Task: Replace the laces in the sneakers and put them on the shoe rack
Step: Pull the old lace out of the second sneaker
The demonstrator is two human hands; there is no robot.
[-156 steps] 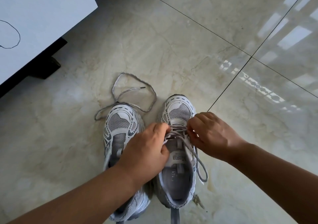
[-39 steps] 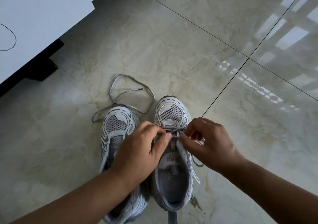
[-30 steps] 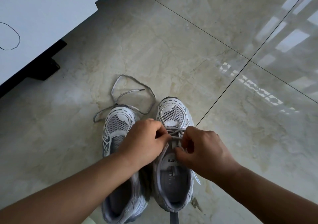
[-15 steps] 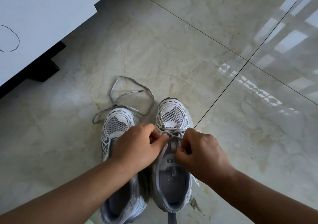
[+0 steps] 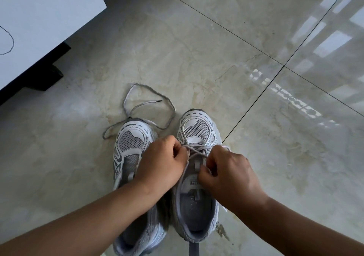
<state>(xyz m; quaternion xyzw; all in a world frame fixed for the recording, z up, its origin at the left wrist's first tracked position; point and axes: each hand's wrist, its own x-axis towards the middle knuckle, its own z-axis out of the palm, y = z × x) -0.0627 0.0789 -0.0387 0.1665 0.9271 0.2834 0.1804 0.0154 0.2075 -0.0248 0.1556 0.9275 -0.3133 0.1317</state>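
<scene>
Two sneakers are seen side by side on the tiled floor (image 5: 197, 49), toes pointing away from the camera. The right sneaker (image 5: 197, 129) carries a grey lace (image 5: 197, 149) crossed through its lowest eyelets. The left hand (image 5: 161, 165) is curled, pinching one run of that lace; the right hand (image 5: 230, 169) is curled likewise, pinching the other run just beside the tongue. Both hands are closed on the lace, close together over the eyelets.

The left sneaker (image 5: 132, 139) shows no lace through its visible eyelets. One loose lace (image 5: 149, 103) is looped on the floor at its toe, one end passing across the toe cap.

Count: sneakers, two; laces, two (one being threaded, one loose); hands, two. No shoe rack is visible. White furniture (image 5: 49, 19) occupies the upper left corner of the view.

Judged risks: an eyelet may be skipped or the two ends left uneven, since the fingers hide the crossing. A tug could shift the unweighted sneaker across the glossy tile. The loose lace could be snagged.
</scene>
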